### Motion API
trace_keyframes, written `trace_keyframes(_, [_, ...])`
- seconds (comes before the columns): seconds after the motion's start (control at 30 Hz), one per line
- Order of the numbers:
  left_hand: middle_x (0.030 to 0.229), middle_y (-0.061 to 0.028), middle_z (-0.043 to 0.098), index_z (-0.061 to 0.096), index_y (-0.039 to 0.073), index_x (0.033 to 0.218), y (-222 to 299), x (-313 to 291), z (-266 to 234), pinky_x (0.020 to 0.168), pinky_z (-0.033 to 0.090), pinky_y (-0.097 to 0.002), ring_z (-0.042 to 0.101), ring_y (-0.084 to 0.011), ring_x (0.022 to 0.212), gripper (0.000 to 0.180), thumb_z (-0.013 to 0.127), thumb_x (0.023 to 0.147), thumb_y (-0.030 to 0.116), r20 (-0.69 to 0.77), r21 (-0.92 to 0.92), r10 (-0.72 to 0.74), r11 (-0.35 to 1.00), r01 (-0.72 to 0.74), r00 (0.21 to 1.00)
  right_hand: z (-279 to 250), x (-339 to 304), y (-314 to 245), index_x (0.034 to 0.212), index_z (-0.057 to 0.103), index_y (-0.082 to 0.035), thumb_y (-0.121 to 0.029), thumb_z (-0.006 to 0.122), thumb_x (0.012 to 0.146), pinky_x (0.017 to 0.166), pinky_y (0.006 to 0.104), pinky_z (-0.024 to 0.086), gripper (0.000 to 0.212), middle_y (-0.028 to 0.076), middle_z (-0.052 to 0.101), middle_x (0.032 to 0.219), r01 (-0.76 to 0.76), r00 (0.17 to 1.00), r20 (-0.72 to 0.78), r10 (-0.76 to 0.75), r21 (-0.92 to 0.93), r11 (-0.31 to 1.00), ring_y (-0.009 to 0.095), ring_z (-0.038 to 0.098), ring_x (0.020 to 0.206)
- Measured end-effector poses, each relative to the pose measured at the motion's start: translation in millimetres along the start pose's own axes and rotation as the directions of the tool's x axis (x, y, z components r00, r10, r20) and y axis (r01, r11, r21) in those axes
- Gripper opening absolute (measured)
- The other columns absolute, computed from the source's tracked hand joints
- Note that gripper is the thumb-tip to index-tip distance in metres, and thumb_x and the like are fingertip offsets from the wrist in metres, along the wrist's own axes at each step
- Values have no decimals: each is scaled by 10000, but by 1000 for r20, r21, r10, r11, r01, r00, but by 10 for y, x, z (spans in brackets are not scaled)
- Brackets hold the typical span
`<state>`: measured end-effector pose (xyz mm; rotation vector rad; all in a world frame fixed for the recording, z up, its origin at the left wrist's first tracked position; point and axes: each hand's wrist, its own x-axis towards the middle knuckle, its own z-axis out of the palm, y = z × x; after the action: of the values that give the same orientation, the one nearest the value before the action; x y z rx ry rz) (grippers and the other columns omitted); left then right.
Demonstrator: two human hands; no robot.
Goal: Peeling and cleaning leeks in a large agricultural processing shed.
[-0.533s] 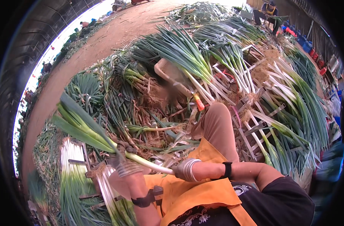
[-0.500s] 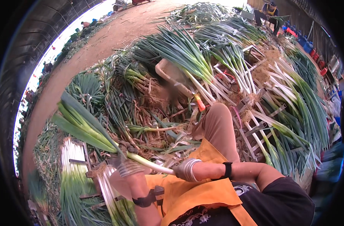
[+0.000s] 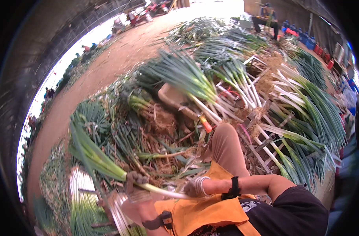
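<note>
Orange cloth, an apron [image 3: 183,214], covers the lap of a person seen from above, one knee [image 3: 226,143] raised. Across the lap, one long green onion stalk [image 3: 105,162] slants between two gloved hands. The left hand [image 3: 136,181] is closed around it where green fades to white; the right hand [image 3: 196,186] is curled tightly at the white end, its fingertips hidden. The leaves fan out, unsupported, to the left. Below them, white-stemmed stalks [image 3: 80,183] lie side by side in a rack; beyond the knee are an orange handle [image 3: 205,125], a pale tub [image 3: 169,95] and a broad heap [image 3: 319,118] of more onions. The likeliest trouble is damage to the stalk: hands pulling in different directions could bend the white part until it snaps, and a hard squeeze could bruise or split it. The loose leaves could snag and tear on the clutter beside them. If the gloves are slick, which I cannot tell, the white end could slip free.
</note>
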<state>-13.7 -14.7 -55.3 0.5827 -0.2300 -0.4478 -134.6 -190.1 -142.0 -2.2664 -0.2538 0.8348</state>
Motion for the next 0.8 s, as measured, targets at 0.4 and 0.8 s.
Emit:
trace_keyframes(0.4, [690, -14, 494, 436, 35, 1211, -19, 46, 320, 521, 391, -245, 447, -95, 558, 362, 518, 889, 180, 163, -110, -2, 994, 20, 987, -38, -120, -15, 826, 630, -63, -252, 486, 781, 596, 349, 414, 242, 96, 600, 703, 20, 980, -193, 46, 324, 946, 187, 497, 614])
trace_keyframes(0.8, [667, 11, 411, 425, 40, 1218, 412, 262, 562, 561, 340, -250, 367, -97, 562, 360, 504, 883, 146, 298, 80, 129, 984, -160, 946, -186, 169, 149, 715, 662, -47, -51, 586, 725, 516, 344, 456, 78, 99, 619, 673, -217, 957, -255, 140, -306, 927, 226, 564, 555])
